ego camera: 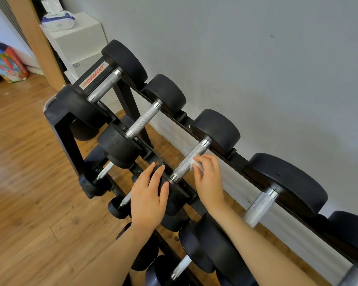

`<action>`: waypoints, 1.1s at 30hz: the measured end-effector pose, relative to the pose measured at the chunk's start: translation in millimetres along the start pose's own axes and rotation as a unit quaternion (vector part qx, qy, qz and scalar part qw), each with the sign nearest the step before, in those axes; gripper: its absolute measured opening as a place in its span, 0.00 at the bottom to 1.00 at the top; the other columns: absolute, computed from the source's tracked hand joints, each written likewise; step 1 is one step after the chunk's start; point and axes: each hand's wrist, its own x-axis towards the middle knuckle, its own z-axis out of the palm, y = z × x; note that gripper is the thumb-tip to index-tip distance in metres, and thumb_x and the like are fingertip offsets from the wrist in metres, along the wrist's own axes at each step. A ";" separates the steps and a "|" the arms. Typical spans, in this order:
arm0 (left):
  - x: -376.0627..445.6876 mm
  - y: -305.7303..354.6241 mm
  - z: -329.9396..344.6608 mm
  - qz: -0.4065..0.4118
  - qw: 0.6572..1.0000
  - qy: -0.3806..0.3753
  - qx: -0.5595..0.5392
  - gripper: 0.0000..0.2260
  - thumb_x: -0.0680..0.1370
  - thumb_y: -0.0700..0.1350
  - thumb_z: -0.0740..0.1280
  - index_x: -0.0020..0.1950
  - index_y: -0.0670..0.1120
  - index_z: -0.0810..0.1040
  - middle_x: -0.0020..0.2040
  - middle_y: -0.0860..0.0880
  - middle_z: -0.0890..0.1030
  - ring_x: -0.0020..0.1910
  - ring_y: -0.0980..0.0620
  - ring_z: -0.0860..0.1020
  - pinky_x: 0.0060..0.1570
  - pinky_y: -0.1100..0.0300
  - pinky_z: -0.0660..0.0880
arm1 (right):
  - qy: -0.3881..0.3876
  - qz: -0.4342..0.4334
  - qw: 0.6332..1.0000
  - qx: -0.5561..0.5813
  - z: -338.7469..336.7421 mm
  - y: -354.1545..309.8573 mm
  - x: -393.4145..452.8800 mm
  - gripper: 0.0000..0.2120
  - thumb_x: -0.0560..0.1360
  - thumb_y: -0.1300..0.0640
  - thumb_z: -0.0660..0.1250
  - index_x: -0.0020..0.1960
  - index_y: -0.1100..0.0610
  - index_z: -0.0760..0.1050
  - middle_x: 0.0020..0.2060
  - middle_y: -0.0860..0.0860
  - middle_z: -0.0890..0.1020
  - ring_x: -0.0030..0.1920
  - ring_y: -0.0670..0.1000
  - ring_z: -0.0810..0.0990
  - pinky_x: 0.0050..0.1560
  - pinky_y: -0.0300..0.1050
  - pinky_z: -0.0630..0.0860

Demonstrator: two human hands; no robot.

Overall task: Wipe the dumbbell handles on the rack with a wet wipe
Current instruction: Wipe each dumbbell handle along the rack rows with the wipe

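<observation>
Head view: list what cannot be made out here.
- Wet wipe: mostly hidden under the right hand.
- Near dumbbell head: covered by the left hand.
- Rightmost dumbbell: cut off by the frame edge.
- Wipe pack label: too small.

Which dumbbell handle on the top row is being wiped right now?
The third handle from the far end: the right hand presses a white wet wipe against it. The other top-row handles are bare.

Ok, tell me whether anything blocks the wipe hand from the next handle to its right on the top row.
Nothing visible does. The right hand pinches the wet wipe against the third handle; open air separates it from the fourth handle.
</observation>
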 end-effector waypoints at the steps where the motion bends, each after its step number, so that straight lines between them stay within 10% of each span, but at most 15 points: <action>1: -0.1 0.0 0.2 -0.001 1.000 0.000 -0.001 0.24 0.81 0.58 0.52 0.74 0.50 0.70 0.74 0.48 0.69 0.72 0.48 0.68 0.68 0.54 0.61 | -0.007 0.000 1.000 0.004 0.7 0.7 -2.2 0.13 0.78 0.59 0.65 0.61 0.60 0.76 0.56 0.51 0.73 0.53 0.47 0.77 0.50 0.37 0.79; 18: 0.0 -0.5 0.7 -0.003 1.000 0.002 -0.002 0.25 0.81 0.57 0.51 0.74 0.50 0.70 0.75 0.48 0.69 0.73 0.48 0.67 0.69 0.51 0.62 | 0.043 0.176 0.969 0.167 -2.4 -9.2 8.6 0.11 0.76 0.66 0.67 0.53 0.52 0.72 0.54 0.49 0.75 0.50 0.41 0.77 0.46 0.30 0.77; 33: -0.5 0.0 0.2 -0.012 1.000 -0.004 -0.007 0.25 0.81 0.58 0.51 0.74 0.50 0.70 0.75 0.49 0.68 0.73 0.48 0.67 0.69 0.46 0.66 | 0.015 -0.060 0.998 -0.023 2.8 4.1 -0.2 0.12 0.78 0.60 0.67 0.61 0.60 0.78 0.56 0.53 0.76 0.54 0.48 0.76 0.51 0.39 0.79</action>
